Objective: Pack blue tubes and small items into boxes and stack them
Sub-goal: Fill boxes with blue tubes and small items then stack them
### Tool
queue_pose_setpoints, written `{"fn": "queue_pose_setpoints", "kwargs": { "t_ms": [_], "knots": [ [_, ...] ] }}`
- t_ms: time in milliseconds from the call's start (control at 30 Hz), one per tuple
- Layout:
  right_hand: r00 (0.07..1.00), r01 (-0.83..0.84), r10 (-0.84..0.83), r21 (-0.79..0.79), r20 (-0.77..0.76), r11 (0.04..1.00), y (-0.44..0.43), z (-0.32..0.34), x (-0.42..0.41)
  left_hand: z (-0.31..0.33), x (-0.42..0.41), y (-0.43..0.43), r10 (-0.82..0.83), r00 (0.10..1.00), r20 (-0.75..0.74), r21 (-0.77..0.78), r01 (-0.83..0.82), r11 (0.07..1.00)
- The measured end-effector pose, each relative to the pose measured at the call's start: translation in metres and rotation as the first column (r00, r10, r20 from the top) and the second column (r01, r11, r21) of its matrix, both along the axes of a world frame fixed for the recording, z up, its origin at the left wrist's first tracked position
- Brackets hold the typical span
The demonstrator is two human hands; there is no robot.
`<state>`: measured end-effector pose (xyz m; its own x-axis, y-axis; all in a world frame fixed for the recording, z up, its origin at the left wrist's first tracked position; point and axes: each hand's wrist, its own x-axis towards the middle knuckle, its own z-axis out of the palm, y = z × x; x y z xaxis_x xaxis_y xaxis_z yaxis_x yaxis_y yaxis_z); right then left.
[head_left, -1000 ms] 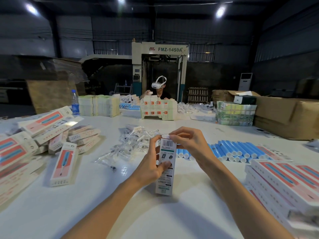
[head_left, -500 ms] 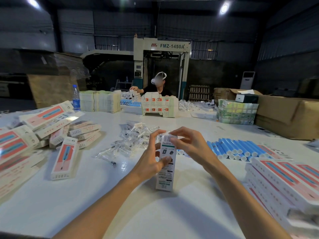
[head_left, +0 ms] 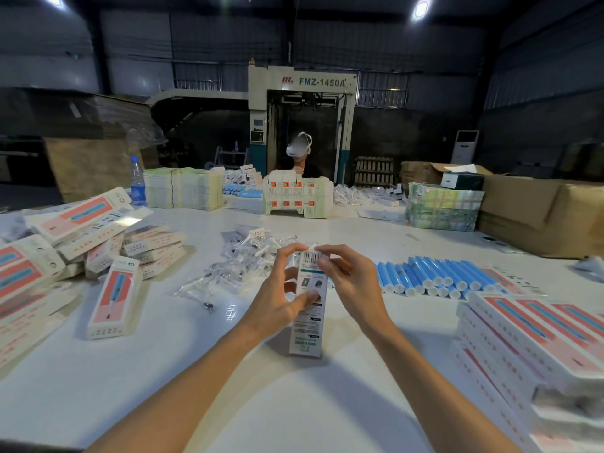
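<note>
A narrow white box [head_left: 307, 325] with a barcode at its top stands upright on the white table [head_left: 228, 403]. My left hand [head_left: 281, 299] grips its middle, thumb across the printed face. My right hand [head_left: 351, 286] pinches the box's top end at the flap. A row of blue tubes [head_left: 431, 277] lies to the right behind my hands. Small items in clear bags [head_left: 235, 266] are heaped behind the box. Packed pink-and-blue boxes are stacked at the right [head_left: 536, 348] and piled loosely at the left [head_left: 81, 243].
One box [head_left: 114, 297] lies alone left of centre. Across the table a person sits behind standing cartons [head_left: 299, 197], stacked flat packs [head_left: 183, 188] and a water bottle [head_left: 138, 183]. Large cardboard boxes [head_left: 539, 210] line the far right edge.
The view has tilted up slightly. My hands and the box have stayed in nearly the same place, with my right fingers shifting at the box's top flap.
</note>
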<state>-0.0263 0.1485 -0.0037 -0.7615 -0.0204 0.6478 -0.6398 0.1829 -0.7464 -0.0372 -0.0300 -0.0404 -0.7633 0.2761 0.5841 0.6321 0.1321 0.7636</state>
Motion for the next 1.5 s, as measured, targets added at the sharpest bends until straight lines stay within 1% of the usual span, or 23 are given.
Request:
{"fn": "queue_pose_setpoints", "kwargs": {
  "t_ms": [67, 133, 200, 267, 300, 367, 433, 500, 533, 567, 633, 667, 700, 767, 833, 933, 1000, 1067, 1133, 1200, 1333, 1433, 1500],
  "knots": [
    [1.000, -0.013, 0.014, -0.043, 0.015, 0.999, -0.002, -0.004, 0.000, 0.000, 0.000, 0.000, -0.012, 1.000, 0.014, 0.014, 0.012, 1.000],
    [0.995, -0.073, 0.077, -0.065, 0.069, 0.995, -0.003, -0.008, 0.004, 0.003, 0.003, 0.001, -0.027, 0.998, 0.050, 0.032, 0.026, 0.999],
    [0.976, -0.136, 0.147, -0.078, 0.162, 0.988, -0.003, -0.010, 0.010, 0.005, 0.006, 0.002, -0.050, 0.994, 0.097, 0.065, 0.044, 0.997],
    [0.948, -0.142, 0.163, -0.095, 0.273, 0.985, 0.000, -0.010, 0.017, 0.007, 0.011, 0.005, -0.081, 0.985, 0.152, 0.154, 0.058, 0.986],
    [0.927, -0.155, 0.180, -0.099, 0.329, 0.983, 0.003, -0.008, 0.021, 0.010, 0.014, 0.007, -0.095, 0.979, 0.178, 0.198, 0.059, 0.978],
    [0.877, -0.237, 0.252, -0.088, 0.409, 0.967, 0.011, -0.003, 0.035, 0.019, 0.018, 0.009, -0.112, 0.972, 0.205, 0.233, 0.063, 0.970],
    [0.832, -0.323, 0.339, -0.115, 0.438, 0.940, 0.022, 0.000, 0.054, 0.030, 0.023, 0.013, -0.135, 0.972, 0.192, 0.256, 0.083, 0.963],
    [0.828, -0.348, 0.380, -0.154, 0.413, 0.925, 0.036, 0.004, 0.073, 0.040, 0.031, 0.025, -0.151, 0.975, 0.164, 0.268, 0.103, 0.958],
    [0.851, -0.317, 0.348, -0.144, 0.393, 0.937, 0.043, 0.009, 0.081, 0.044, 0.035, 0.034, -0.148, 0.979, 0.138, 0.260, 0.109, 0.960],
    [0.889, -0.252, 0.275, -0.109, 0.366, 0.962, 0.051, 0.016, 0.090, 0.048, 0.040, 0.044, -0.138, 0.984, 0.111, 0.251, 0.107, 0.962],
    [0.959, -0.074, 0.067, 0.015, 0.275, 0.997, 0.072, 0.036, 0.108, 0.054, 0.051, 0.068, -0.115, 0.990, 0.078, 0.253, 0.092, 0.963],
    [0.978, 0.012, -0.027, 0.076, 0.207, 0.997, 0.086, 0.046, 0.118, 0.057, 0.056, 0.081, -0.112, 0.991, 0.071, 0.242, 0.092, 0.966],
    [0.984, 0.094, -0.112, 0.130, 0.140, 0.987, 0.100, 0.056, 0.128, 0.059, 0.061, 0.093, -0.116, 0.991, 0.065, 0.208, 0.101, 0.973],
    [0.962, 0.250, -0.267, 0.221, 0.051, 0.943, 0.134, 0.073, 0.148, 0.061, 0.073, 0.118, -0.146, 0.988, 0.043, 0.077, 0.143, 0.987],
    [0.900, 0.416, -0.435, 0.323, -0.014, 0.850, 0.175, 0.083, 0.160, 0.059, 0.084, 0.144, -0.195, 0.981, -0.006, -0.079, 0.193, 0.978],
    [0.717, 0.641, -0.690, 0.487, -0.102, 0.594, 0.245, 0.089, 0.167, 0.053, 0.100, 0.181, -0.244, 0.966, -0.086, -0.257, 0.215, 0.942],
    [0.593, 0.695, -0.796, 0.578, -0.124, 0.428, 0.294, 0.086, 0.173, 0.051, 0.107, 0.202, -0.252, 0.952, -0.171, -0.338, 0.184, 0.923],
    [0.472, 0.701, -0.875, 0.648, -0.110, 0.297, 0.339, 0.079, 0.180, 0.049, 0.110, 0.218, -0.238, 0.936, -0.261, -0.401, 0.120, 0.908],
    [0.353, 0.680, -0.929, 0.712, -0.108, 0.176, 0.375, 0.071, 0.189, 0.049, 0.112, 0.232, -0.220, 0.927, -0.304, -0.437, 0.070, 0.897],
    [0.259, 0.665, -0.961, 0.740, -0.100, 0.103, 0.403, 0.061, 0.197, 0.049, 0.113, 0.245, -0.212, 0.926, -0.314, -0.464, 0.045, 0.884],
    [0.146, 0.637, -0.985, 0.770, -0.092, 0.023, 0.445, 0.050, 0.206, 0.052, 0.115, 0.266, -0.220, 0.918, -0.331, -0.495, 0.030, 0.868],
    [0.068, 0.584, -0.977, 0.802, -0.202, -0.125, 0.464, 0.044, 0.209, 0.052, 0.117, 0.278, -0.220, 0.911, -0.348, -0.504, 0.016, 0.864],
    [0.036, 0.549, -0.959, 0.807, -0.282, -0.217, 0.473, 0.041, 0.211, 0.053, 0.118, 0.286, -0.224, 0.909, -0.351, -0.509, 0.015, 0.861]
  ]
}}
